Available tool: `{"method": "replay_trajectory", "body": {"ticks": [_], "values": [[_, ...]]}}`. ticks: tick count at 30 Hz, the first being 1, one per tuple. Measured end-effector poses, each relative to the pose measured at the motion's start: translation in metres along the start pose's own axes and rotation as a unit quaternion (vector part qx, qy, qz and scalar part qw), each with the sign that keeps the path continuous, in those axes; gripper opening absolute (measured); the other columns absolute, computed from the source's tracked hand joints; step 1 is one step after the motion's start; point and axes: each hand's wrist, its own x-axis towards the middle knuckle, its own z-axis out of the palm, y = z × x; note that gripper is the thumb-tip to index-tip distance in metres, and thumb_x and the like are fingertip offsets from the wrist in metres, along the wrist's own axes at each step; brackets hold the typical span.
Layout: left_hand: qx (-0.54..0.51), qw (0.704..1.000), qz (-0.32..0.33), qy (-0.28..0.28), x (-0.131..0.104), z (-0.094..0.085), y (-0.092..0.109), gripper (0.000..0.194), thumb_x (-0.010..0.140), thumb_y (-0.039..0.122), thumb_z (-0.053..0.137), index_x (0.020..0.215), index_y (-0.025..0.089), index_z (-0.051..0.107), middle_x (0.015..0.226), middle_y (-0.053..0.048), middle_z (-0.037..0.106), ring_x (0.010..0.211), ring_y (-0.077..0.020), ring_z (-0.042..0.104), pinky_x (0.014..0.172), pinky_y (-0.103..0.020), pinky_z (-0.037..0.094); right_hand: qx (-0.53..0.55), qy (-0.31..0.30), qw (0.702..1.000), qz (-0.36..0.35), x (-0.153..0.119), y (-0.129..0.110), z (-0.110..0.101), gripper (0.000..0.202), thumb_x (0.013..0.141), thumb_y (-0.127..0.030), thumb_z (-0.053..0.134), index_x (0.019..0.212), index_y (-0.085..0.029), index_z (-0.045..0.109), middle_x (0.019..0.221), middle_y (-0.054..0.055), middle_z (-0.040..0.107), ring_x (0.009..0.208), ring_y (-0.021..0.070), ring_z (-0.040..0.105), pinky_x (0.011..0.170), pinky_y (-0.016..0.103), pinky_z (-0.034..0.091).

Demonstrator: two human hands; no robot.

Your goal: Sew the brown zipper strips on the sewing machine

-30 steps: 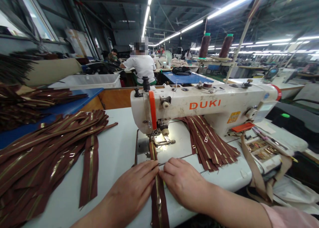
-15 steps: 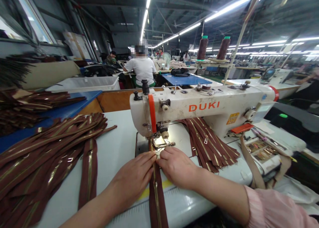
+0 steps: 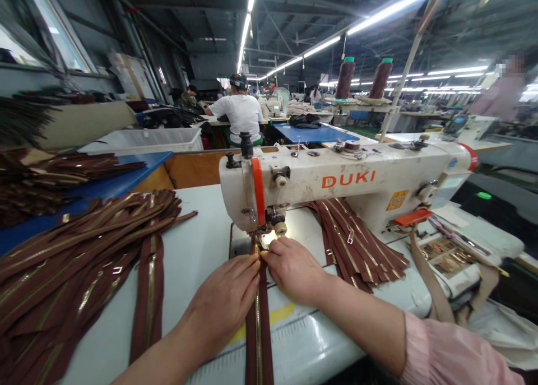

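A brown zipper (image 3: 259,329) with gold teeth runs from the front of the table up under the needle area of a white sewing machine (image 3: 306,177). My left hand (image 3: 225,292) is closed, its fingertips pinching the zipper's left side just in front of the presser foot. From the other side, my right hand (image 3: 292,270) also grips the zipper, its fingers curled and nearly meeting the left ones. The fingertips partly hide the zipper's upper part and the needle plate.
A large pile of brown zippers (image 3: 84,256) covers the table's left. More zippers (image 3: 357,242) fan out beneath the machine arm. At right sits a tray of small metal parts (image 3: 449,259). Two thread cones (image 3: 345,78) stand behind, and a person in white (image 3: 240,113) sits beyond.
The zipper's near end has swung slightly left, and my right hand has shifted a little up and in. The view has moved slightly. A person in pink now stands at the far right.
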Motion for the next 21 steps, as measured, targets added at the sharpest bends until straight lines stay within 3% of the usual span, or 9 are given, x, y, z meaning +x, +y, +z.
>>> {"method": "replay_trajectory", "body": {"ticks": [14, 17, 21], "values": [[-0.039, 0.998, -0.035, -0.015, 0.001, 0.003, 0.003, 0.032, 0.094, 0.029, 0.039, 0.109, 0.013, 0.062, 0.107, -0.011, 0.069, 0.1, -0.0238, 0.064, 0.09, -0.041, 0.052, 0.017, 0.011, 0.999, 0.029, -0.005, -0.002, -0.003, 0.018, 0.09, -0.015, 0.045, 0.087, -0.015, 0.063, 0.082, 0.006, 0.058, 0.082, 0.0191, 0.048, 0.075, 0.03, 0.039], [-0.023, 0.999, -0.042, -0.009, -0.011, -0.003, 0.008, 0.031, 0.093, 0.031, 0.041, 0.109, 0.015, 0.062, 0.108, -0.011, 0.069, 0.1, -0.0242, 0.065, 0.089, -0.041, 0.053, 0.019, 0.025, 0.999, 0.025, -0.008, -0.003, -0.004, 0.019, 0.09, -0.015, 0.046, 0.085, -0.015, 0.064, 0.08, 0.006, 0.058, 0.081, 0.0192, 0.049, 0.074, 0.03, 0.039], [0.018, 0.999, -0.042, -0.008, -0.045, -0.024, 0.024, 0.036, 0.088, 0.038, 0.051, 0.117, 0.016, 0.058, 0.116, -0.011, 0.067, 0.102, -0.0245, 0.065, 0.086, -0.036, 0.056, 0.038, 0.046, 0.998, 0.019, -0.012, -0.004, -0.003, 0.02, 0.09, -0.014, 0.046, 0.089, -0.015, 0.066, 0.078, 0.006, 0.058, 0.08, 0.0187, 0.049, 0.071, 0.029, 0.039]]}}
